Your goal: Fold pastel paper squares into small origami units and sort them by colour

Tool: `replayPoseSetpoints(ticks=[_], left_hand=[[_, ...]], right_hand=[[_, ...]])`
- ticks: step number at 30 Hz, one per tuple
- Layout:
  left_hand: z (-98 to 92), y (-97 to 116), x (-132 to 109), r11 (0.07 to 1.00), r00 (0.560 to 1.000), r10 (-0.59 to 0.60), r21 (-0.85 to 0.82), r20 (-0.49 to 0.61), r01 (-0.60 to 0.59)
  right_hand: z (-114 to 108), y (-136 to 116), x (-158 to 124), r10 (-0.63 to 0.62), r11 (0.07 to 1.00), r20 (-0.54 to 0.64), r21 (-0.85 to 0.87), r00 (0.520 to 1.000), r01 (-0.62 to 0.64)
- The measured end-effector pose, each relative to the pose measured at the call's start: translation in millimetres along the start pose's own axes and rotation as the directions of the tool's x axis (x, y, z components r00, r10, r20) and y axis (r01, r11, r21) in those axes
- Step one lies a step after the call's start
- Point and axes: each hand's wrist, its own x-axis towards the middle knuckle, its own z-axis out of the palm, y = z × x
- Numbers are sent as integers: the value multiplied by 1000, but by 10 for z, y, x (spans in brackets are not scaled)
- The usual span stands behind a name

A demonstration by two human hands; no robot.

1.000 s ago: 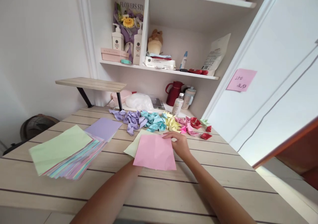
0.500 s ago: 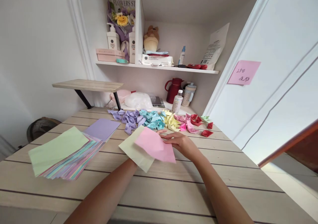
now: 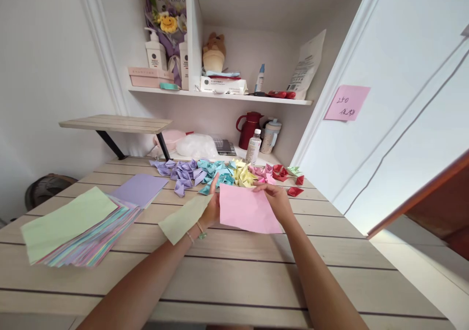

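My right hand (image 3: pixel 277 200) pinches the upper right edge of a pink sheet of paper (image 3: pixel 249 210), its fingers closed on it. At that sheet's left edge is my left hand (image 3: pixel 210 210), thumb stretched upward and the other fingers mostly hidden. A pale yellow-green sheet (image 3: pixel 185 217) lies across my left hand and wrist; whether the fingers grip it I cannot tell. Beyond the hands lie several folded paper pieces: purple (image 3: pixel 182 172), blue (image 3: pixel 218 168), yellow (image 3: pixel 244 175), pink (image 3: pixel 264 174) and red (image 3: pixel 280 173).
A fanned stack of coloured paper (image 3: pixel 98 237) with a green top sheet lies at the left, beside purple sheets (image 3: pixel 139 189). Behind the folded pieces stand a clear bottle (image 3: pixel 253 147), a red jug (image 3: pixel 249 130) and a small raised wooden shelf (image 3: pixel 115 124) on black legs.
The two sheets, overlapping before, are now apart: the pale one has shifted left over my left wrist, the pink one right. My left hand has come into sight. The camera view has shifted slightly.
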Motion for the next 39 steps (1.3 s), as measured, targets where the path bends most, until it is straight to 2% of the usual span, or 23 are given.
replayPoseSetpoints(ticks=[3, 4, 7, 10, 16, 19, 21, 23, 26, 33, 39], left_hand=[[-32, -15, -15, 982, 979, 181, 37, 90, -185], [-46, -32, -9, 976, 974, 205, 59, 96, -211], [-80, -99, 37, 981, 985, 171, 89, 32, -173], [-99, -152, 88, 991, 990, 128, 41, -61, -126], [-125, -195, 160, 982, 956, 143, -87, -257, -170], [-156, -217, 204, 962, 908, 174, -133, -380, -240], [-175, -231, 229, 953, 876, 184, -137, -446, -270], [-183, -244, 242, 950, 861, 189, -135, -472, -283], [-175, -261, 243, 954, 872, 198, -116, -448, -277], [-169, -298, 250, 944, 870, 244, -99, -429, -313], [-168, -287, 229, 953, 883, 270, -27, -385, -303]], right_hand=[[-72, 63, 20, 108, 994, -70, 39, 992, -105], [-92, 80, 26, 128, 990, -60, 59, 990, -125], [-122, 112, 37, 117, 979, 115, 153, 986, -134], [-101, 112, 34, 48, 974, 325, 195, 945, -116], [22, -1, -21, 17, 979, 504, 168, 863, -117], [134, -70, -73, 53, 957, 474, 228, 879, -180], [235, -88, -107, 144, 904, 396, 320, 907, -283], [336, -86, -132, 236, 832, 327, 419, 915, -365], [436, -71, -143, 300, 760, 303, 497, 904, -419], [449, -36, -98, 321, 735, 204, 563, 925, -379], [480, -67, -119, 407, 707, 202, 548, 891, -447]])
